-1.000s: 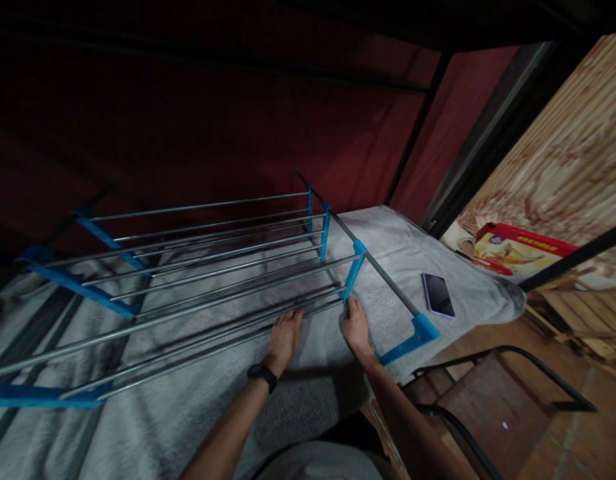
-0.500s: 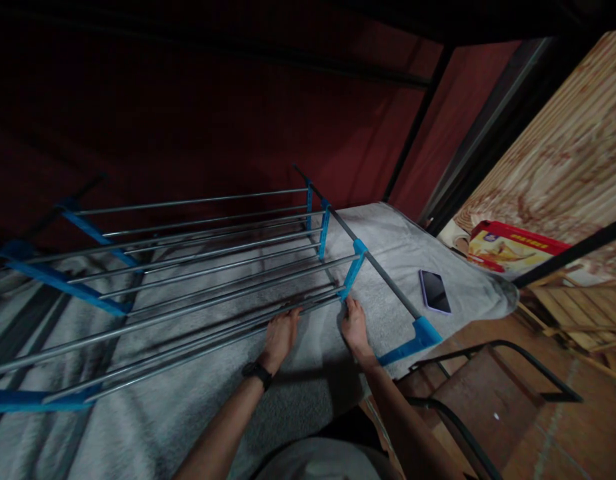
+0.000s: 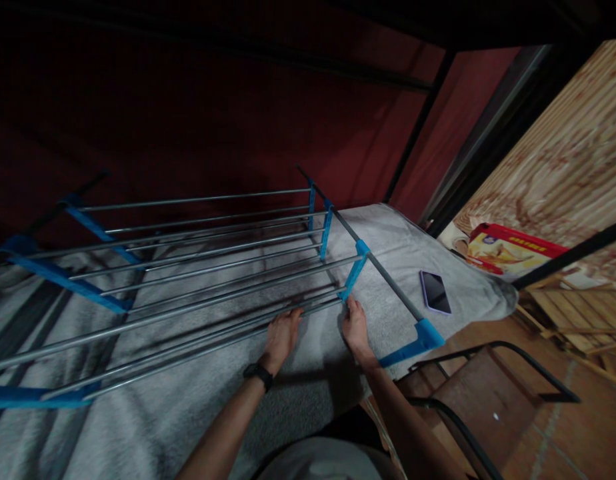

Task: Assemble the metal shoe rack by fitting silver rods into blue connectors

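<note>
A rack of grey metal tubes (image 3: 213, 295) joined by blue plastic brackets lies on a grey blanket (image 3: 388, 230). Wearing a black wristband, my left hand (image 3: 282, 337) has its fingers closed round the lower front tubes near their right end. My right hand (image 3: 355, 327) pinches the bottom of a blue bracket (image 3: 355, 275), where those tubes meet it. My fingertips are partly hidden there. Above it, a long side tube (image 3: 393, 285) runs through the right-hand brackets to a blue corner piece (image 3: 413, 343).
A phone (image 3: 435, 292) lies on the blanket to the right. Beyond the blanket are a metal-framed chair (image 3: 503, 400), a red and yellow box (image 3: 518, 250) and wooden slats (image 3: 573, 313). Dark bed-frame bars (image 3: 418, 127) stand before the red wall behind.
</note>
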A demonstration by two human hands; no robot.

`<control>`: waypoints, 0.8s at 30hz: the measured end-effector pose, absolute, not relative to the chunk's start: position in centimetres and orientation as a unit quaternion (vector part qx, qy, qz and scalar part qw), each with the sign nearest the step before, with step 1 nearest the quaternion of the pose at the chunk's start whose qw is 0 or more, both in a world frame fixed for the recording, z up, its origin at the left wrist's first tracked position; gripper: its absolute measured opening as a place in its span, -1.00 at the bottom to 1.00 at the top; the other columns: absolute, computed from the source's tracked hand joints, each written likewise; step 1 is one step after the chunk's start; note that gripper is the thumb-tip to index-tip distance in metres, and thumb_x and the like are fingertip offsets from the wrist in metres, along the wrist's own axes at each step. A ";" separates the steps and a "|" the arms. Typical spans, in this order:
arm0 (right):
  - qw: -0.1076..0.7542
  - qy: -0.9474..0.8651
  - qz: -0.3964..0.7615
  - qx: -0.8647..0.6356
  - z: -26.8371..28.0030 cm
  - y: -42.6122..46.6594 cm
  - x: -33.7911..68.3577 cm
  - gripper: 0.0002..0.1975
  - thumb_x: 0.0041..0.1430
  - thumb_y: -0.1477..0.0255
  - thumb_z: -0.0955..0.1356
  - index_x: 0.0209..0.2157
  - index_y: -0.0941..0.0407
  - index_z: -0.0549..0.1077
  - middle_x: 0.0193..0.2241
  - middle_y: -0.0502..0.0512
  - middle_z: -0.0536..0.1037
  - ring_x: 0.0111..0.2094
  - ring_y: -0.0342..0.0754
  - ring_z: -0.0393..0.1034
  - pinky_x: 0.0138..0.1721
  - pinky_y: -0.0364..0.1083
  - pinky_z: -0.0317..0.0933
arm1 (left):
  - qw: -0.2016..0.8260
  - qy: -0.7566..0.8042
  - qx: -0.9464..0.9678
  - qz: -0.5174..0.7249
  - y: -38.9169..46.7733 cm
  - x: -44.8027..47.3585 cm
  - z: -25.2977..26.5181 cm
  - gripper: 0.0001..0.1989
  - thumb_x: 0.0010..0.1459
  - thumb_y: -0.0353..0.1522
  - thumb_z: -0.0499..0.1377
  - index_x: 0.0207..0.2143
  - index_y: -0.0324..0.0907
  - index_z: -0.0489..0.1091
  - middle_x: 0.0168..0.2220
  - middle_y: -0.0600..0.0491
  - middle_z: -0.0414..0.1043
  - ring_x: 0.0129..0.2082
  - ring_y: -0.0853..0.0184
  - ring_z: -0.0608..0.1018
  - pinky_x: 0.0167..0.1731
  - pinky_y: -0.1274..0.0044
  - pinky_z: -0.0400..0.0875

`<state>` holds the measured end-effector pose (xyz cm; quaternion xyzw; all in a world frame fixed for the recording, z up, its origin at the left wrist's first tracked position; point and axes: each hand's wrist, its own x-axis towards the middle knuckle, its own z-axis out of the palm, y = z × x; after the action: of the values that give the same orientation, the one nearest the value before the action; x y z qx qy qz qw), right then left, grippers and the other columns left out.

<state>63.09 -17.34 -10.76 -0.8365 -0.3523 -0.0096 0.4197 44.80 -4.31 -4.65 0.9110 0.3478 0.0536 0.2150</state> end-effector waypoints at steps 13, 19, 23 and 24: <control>0.393 -0.357 -0.031 -0.847 -10.4 -17.5 62.3 -0.30 0.09 0.68 0.16 0.28 0.21 0.37 -0.02 0.28 0.53 0.03 0.10 0.38 0.18 0.09 0.27 | 0.234 0.369 0.899 0.039 -4.2 44.9 -4.5 -0.61 0.42 -0.41 0.01 0.19 -0.07 0.46 0.04 -0.06 0.62 0.03 0.19 0.62 0.07 0.40 0.43; 0.366 -0.352 -0.030 -0.861 -10.5 -17.5 62.1 -0.31 0.12 0.68 0.14 0.29 0.26 0.35 0.05 0.34 0.52 0.07 0.15 0.38 0.20 0.12 0.26 | 0.234 0.360 0.902 0.027 -4.1 44.9 -4.2 -0.59 0.43 -0.40 -0.01 0.23 -0.10 0.44 0.02 -0.08 0.64 0.00 0.15 0.64 0.04 0.36 0.45; 0.368 -0.353 -0.028 -0.860 -10.4 -17.6 62.1 -0.32 0.13 0.67 0.14 0.29 0.25 0.36 0.04 0.34 0.52 0.06 0.16 0.39 0.20 0.13 0.25 | 0.236 0.358 0.903 0.025 -4.2 44.9 -4.0 -0.59 0.42 -0.41 0.01 0.22 -0.09 0.45 0.02 -0.08 0.64 0.01 0.17 0.64 0.05 0.38 0.46; 0.367 -0.353 -0.026 -0.860 -10.3 -17.7 62.1 -0.32 0.13 0.67 0.14 0.29 0.25 0.36 0.03 0.34 0.52 0.06 0.16 0.39 0.19 0.14 0.26 | 0.238 0.355 0.904 0.024 -4.2 44.9 -3.9 -0.59 0.42 -0.41 0.01 0.22 -0.08 0.45 0.01 -0.07 0.64 0.01 0.18 0.64 0.05 0.40 0.46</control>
<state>62.13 -17.67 -10.34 -0.8600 -0.3534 -0.0260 0.3672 44.93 -4.25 -3.95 0.9037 0.3553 0.0236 0.2376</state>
